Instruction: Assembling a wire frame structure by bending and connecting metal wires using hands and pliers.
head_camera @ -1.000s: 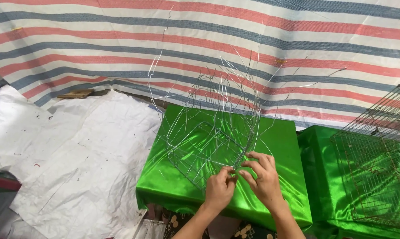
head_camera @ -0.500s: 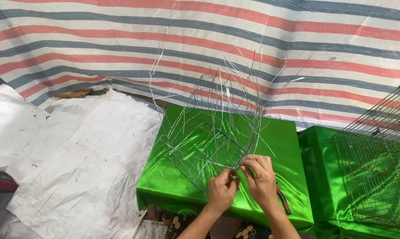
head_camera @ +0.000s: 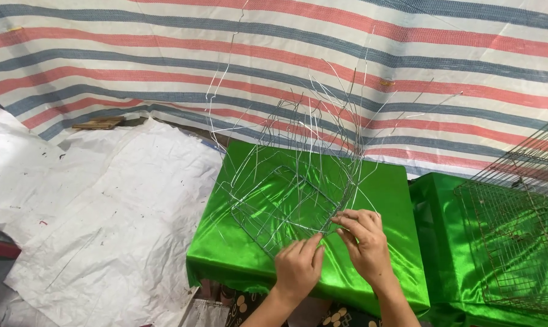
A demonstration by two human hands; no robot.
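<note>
Pinching thin wire at the near rim of the wire frame (head_camera: 286, 203), the right hand (head_camera: 363, 242) and left hand (head_camera: 298, 266) have drawn closer together since a moment ago, fingers clamped on strands. The frame sits mid-surface on the green cloth-covered surface (head_camera: 237, 260); wrists angle up from its near edge.
</note>
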